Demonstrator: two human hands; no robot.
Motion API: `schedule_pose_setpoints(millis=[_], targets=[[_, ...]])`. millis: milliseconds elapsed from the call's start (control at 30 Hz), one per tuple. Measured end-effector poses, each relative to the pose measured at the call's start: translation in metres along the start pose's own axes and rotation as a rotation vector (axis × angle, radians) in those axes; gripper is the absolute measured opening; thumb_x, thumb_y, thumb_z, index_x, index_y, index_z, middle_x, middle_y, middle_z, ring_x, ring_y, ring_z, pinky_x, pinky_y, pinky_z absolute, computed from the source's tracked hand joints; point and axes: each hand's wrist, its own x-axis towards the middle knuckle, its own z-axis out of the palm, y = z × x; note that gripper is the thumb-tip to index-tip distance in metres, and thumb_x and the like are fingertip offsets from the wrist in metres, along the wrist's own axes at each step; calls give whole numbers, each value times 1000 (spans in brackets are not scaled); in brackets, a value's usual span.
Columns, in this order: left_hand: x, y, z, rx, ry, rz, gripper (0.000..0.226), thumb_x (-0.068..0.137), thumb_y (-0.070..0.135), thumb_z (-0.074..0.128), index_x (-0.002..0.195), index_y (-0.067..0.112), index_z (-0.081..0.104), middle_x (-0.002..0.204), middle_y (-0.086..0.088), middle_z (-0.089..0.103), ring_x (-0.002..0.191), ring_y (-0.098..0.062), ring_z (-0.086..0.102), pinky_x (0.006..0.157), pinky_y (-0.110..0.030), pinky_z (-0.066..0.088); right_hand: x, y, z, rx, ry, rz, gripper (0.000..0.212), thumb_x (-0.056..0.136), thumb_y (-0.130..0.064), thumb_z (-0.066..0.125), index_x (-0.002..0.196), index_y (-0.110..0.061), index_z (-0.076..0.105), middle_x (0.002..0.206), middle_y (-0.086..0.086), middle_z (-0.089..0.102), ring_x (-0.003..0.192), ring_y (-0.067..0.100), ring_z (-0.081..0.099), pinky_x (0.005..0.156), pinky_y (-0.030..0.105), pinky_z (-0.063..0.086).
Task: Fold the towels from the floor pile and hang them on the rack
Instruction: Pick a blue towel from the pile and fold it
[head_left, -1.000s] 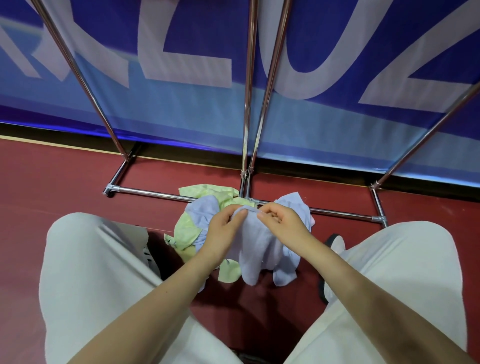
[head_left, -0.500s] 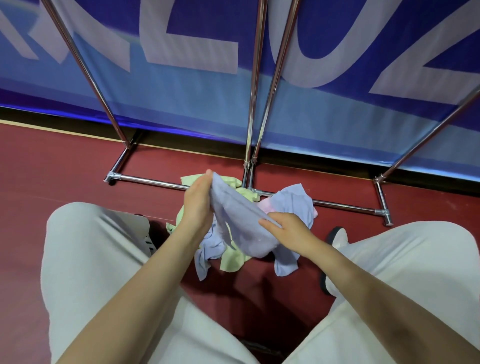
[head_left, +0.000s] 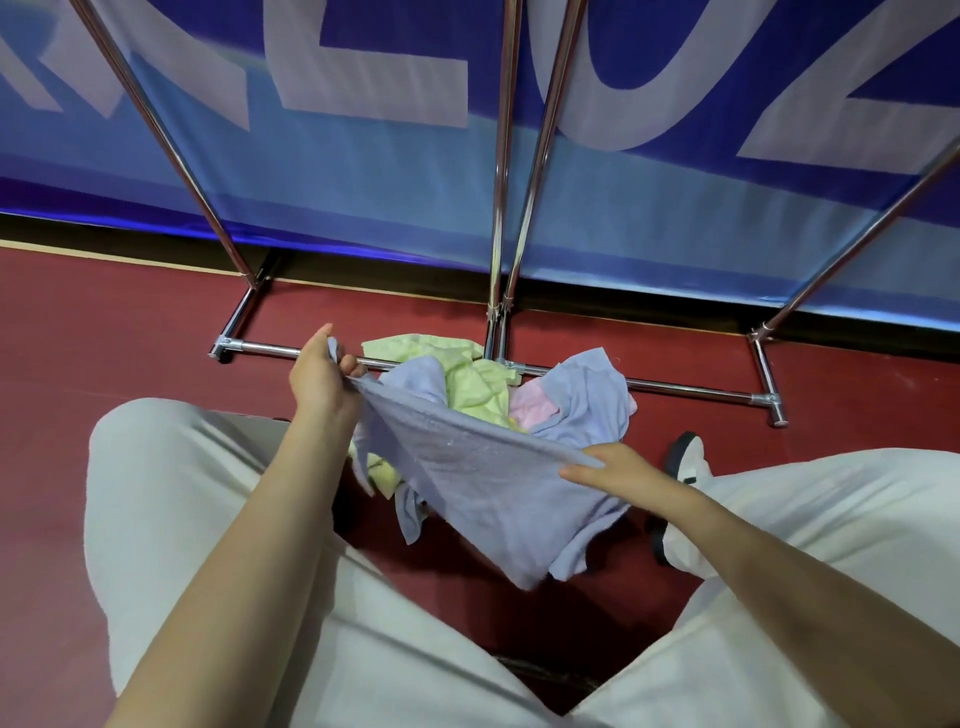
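A lavender towel (head_left: 483, 483) is stretched in the air above the floor pile (head_left: 493, 395), its top edge tight and its lower part hanging loose. The pile has green, pink and lavender towels, crumpled, beside the base bar of the chrome rack (head_left: 501, 208).

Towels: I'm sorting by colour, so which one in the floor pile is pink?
The pink towel, mostly buried mid-pile between the yellow-green towel and a lavender towel; only it is pink.

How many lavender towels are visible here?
2, possibly more buried: one towel stretched between left hand and right hand; another on the pile's right.
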Motion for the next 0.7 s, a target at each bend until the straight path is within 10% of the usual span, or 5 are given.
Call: schedule_pose_setpoints(millis=[233,500,600,700], targets=[[-29,-26,4,426,-124,80,14,93,23,54,81,19,57,56,6,35,42,-9,27,40,-18,26,-27,-46,-7,604,78,-148,17,90,-23,65,73,-23,68,78,-6,63,82,11,56,81,28,39],[-109,-82,20,961,-738,170,26,100,19,49,116,10,68,86,1,75,43,10,46,47,-4,34,-44,-78,-28,316,332,-335,16,92,-10,59,86,-22,67,94,-6,68,88,-2,58,78,5,40],[-116,-99,20,974,-826,171,22,98,13,54,110,3,69,53,20,61,48,13,49,51,-2,36,-41,-80,-31,295,397,-372,22,93,-12,58,82,-30,64,89,-12,67,85,-5,58,79,7,40],[-113,-102,22,983,-820,200,19,92,14,63,108,8,71,88,14,71,73,9,60,70,-8,46,-36,-81,-33,290,429,-382,23,94,-14,57,81,-32,62,85,-15,65,83,-8,57,77,7,40]])
